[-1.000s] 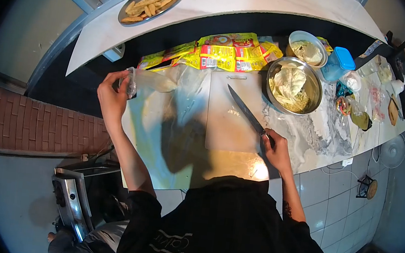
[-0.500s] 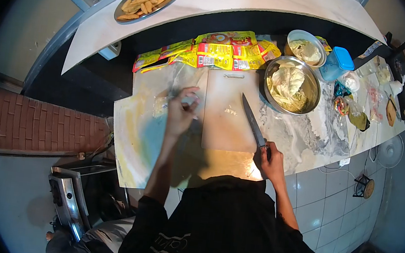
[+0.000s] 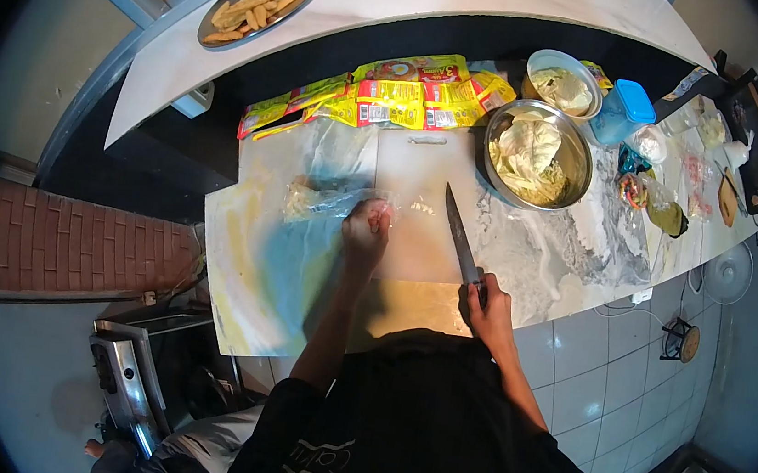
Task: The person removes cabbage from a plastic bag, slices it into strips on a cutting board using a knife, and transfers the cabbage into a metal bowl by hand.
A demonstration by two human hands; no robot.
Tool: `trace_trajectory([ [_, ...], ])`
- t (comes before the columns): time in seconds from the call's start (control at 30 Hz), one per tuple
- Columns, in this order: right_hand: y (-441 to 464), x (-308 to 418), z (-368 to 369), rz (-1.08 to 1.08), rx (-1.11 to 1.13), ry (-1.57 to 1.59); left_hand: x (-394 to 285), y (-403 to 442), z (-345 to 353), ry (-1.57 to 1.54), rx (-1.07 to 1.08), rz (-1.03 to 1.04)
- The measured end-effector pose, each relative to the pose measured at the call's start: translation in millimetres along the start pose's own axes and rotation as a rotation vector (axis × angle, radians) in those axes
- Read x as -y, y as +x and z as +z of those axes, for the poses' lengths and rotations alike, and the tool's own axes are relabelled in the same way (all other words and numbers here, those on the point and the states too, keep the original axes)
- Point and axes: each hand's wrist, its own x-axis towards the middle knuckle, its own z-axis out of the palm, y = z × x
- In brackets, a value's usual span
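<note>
My right hand is closed around the handle of a long kitchen knife, whose blade points away from me along the right edge of a white cutting board. Small chopped pale pieces lie mid-board. At the board's left edge, my left hand has its fingers curled on the end of a clear plastic bag with pale contents. The bag stretches left over the marbled counter. Beyond the knife stands a steel bowl with cabbage leaves and shredded cabbage.
Yellow and red noodle packets line the counter's back. A second bowl with cabbage and a blue-lidded container stand back right. On the raised ledge is a plate of fried strips. A stove and another person's hand are lower left.
My left hand has moved right and down toward the cutting board, and the plastic bag now stretches out from it. My right hand still holds the knife; the view has shifted slightly.
</note>
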Motion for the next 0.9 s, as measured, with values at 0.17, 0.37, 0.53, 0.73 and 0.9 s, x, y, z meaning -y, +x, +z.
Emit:
trace_trajectory([
  [0.17,5,10,-2,0.033,0.012,0.07,-5,-4,11,-0.126,0.082,-0.237],
  [0.37,11,7,8,0.013,0.034,0.113,-27,9,18,-0.071,0.154,-0.293],
  [0.53,13,15,13,-0.015,0.049,0.067,-41,19,12,0.038,0.172,-0.221],
  [0.73,6,-1,32,-0.058,0.055,0.117,-23,17,18,-0.145,0.324,-0.535],
  [0.9,4,15,38,0.138,0.207,0.259,-44,22,8,-0.11,0.331,-0.543],
])
